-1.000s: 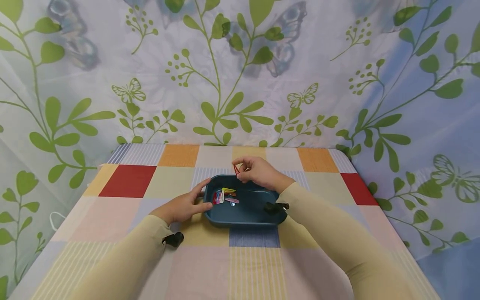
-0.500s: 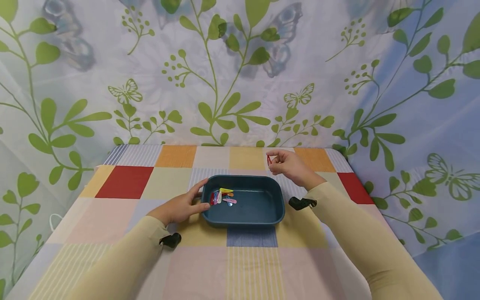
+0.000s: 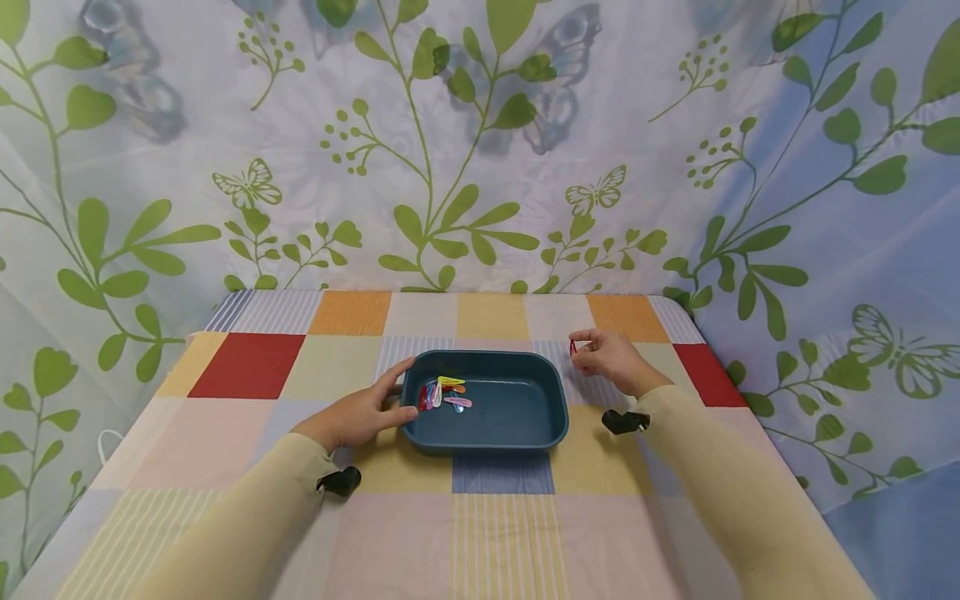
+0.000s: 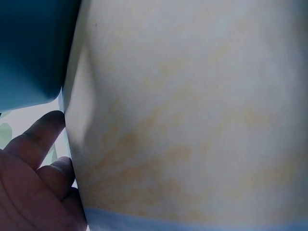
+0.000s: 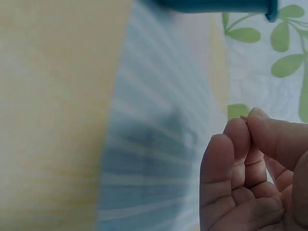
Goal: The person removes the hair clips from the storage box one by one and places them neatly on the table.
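In the head view my right hand (image 3: 611,362) pinches a red snap hair clip (image 3: 573,347) between thumb and index finger, over the cloth to the right of a dark blue tray (image 3: 487,448). The right wrist view shows the right hand's fingertips (image 5: 257,113) pressed together, with only a sliver of the clip showing. My left hand (image 3: 356,417) lies against the tray's left end, thumb and index finger spread along the rim. Several colourful hair clips (image 3: 450,393) lie in a pile at the tray's left side, yellow, pink, red and blue among them.
A patchwork tablecloth (image 3: 405,533) covers the table. A curtain (image 3: 480,150) with leaves and butterflies hangs behind it and along both sides. At the far left a thin white loop (image 3: 105,442) shows by the table's edge.
My right hand has moved from above the tray's far rim out to the right, then lower toward the cloth, carrying the red hair clip. My left hand has stayed on the tray.
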A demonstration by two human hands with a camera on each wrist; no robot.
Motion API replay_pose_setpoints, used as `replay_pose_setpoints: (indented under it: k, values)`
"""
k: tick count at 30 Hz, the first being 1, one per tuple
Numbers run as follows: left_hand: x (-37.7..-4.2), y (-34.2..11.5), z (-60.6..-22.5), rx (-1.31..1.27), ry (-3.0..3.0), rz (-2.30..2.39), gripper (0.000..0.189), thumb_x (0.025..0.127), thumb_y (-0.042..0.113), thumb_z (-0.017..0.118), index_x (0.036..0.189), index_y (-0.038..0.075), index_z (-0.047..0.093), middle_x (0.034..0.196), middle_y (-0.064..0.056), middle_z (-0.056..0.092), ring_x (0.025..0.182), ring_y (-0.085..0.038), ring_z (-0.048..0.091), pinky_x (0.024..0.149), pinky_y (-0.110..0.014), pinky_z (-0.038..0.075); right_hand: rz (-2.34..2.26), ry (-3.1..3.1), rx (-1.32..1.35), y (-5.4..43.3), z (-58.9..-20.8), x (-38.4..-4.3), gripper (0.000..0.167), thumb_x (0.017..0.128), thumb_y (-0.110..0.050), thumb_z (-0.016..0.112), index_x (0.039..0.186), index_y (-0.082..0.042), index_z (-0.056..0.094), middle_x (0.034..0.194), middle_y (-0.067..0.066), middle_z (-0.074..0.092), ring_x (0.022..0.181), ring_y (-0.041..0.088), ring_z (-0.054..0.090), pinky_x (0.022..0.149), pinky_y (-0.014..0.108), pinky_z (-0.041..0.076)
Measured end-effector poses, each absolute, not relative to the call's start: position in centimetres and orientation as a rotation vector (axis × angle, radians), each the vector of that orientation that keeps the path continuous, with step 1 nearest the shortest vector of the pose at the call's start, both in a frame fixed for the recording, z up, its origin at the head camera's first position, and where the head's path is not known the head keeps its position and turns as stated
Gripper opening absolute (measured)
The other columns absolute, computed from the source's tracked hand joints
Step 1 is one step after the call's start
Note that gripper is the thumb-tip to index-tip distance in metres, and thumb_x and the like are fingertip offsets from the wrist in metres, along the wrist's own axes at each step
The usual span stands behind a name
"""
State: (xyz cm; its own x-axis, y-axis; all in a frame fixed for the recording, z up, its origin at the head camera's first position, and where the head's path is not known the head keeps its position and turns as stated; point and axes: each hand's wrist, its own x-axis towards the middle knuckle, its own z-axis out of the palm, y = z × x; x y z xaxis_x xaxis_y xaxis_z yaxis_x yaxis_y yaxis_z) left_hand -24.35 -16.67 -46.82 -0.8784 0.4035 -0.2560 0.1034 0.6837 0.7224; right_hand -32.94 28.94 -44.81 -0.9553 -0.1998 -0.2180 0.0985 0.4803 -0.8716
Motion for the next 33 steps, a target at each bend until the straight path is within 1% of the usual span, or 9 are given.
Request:
replay_pose_setpoints:
  k: [3,7,10,15,23,29,33]
  values:
    - [-24.4,-16.7,-46.8,0.412,2.506,1.028,0.091,0.099,0.059,0.065,0.168,0.045,0.008,0.165,-0.02,0.043,0.154,-0.048,0.037,0.119,-0.077,0.026,-1.4,2.476,-0.048,29.2,-45.4,-32.9,0.055,0.099,-0.003,0.068,0.15,0.006,0.05,0.09,0.005,0.071,0.078,0.015,0.062,0.073,0.025,0.056]
    - [-24.3,-16.6,-46.7,0.417,2.51,1.023,0.091,0.099,0.059,0.065,0.168,0.044,0.007,0.165,-0.02,0.043,0.153,-0.048,0.039,0.118,-0.077,0.028,-1.291,2.536,-0.021,29.4,-45.9,-32.7,0.053,0.099,-0.008,0.07,0.149,0.002,0.055,0.092,0.004,0.071,0.077,0.015,0.059,0.068,0.026,0.053]
    - [-24.2,-16.6,-46.6,0.398,2.508,1.027,0.091,0.099,0.06,0.065,0.168,0.046,0.008,0.165,-0.019,0.043,0.153,-0.047,0.038,0.118,-0.076,0.029,-1.262,2.537,-0.01,29.4,-46.2,-32.6,0.052,0.099,-0.01,0.071,0.147,0.002,0.056,0.096,0.004,0.071,0.076,0.014,0.057,0.065,0.027,0.05]
    - [-24.3,-16.6,-46.8,0.393,2.514,1.023,0.091,0.098,0.06,0.065,0.167,0.047,0.008,0.165,-0.018,0.044,0.153,-0.047,0.039,0.118,-0.076,0.029,-1.245,2.541,-0.014,29.5,-46.6,-32.4,0.049,0.099,-0.01,0.071,0.144,0.003,0.057,0.093,0.002,0.071,0.071,0.012,0.055,0.061,0.027,0.048]
    - [-24.2,-16.5,-46.7,0.388,2.508,1.021,0.091,0.098,0.061,0.065,0.168,0.046,0.007,0.166,-0.018,0.043,0.153,-0.048,0.039,0.117,-0.077,0.03,-1.151,2.584,-0.082,29.6,-47.1,-32.3,0.049,0.096,-0.009,0.072,0.141,0.005,0.06,0.092,0.007,0.072,0.067,0.012,0.055,0.059,0.027,0.049]
    - [-24.2,-16.5,-46.9,0.392,2.504,1.026,0.091,0.099,0.061,0.064,0.168,0.046,0.007,0.166,-0.018,0.042,0.153,-0.048,0.038,0.117,-0.077,0.029,-1.078,2.628,-0.085,29.6,-47.1,-32.4,0.047,0.095,-0.01,0.074,0.139,0.003,0.064,0.085,0.005,0.068,0.063,0.013,0.056,0.059,0.027,0.051]
    - [-24.3,-16.5,-46.9,0.402,2.51,1.023,0.091,0.098,0.061,0.064,0.168,0.046,0.008,0.165,-0.018,0.043,0.153,-0.048,0.038,0.117,-0.077,0.03,-1.054,2.636,-0.078,29.6,-47.1,-32.2,0.047,0.096,-0.012,0.073,0.14,0.002,0.064,0.084,0.004,0.067,0.063,0.012,0.057,0.06,0.026,0.052]
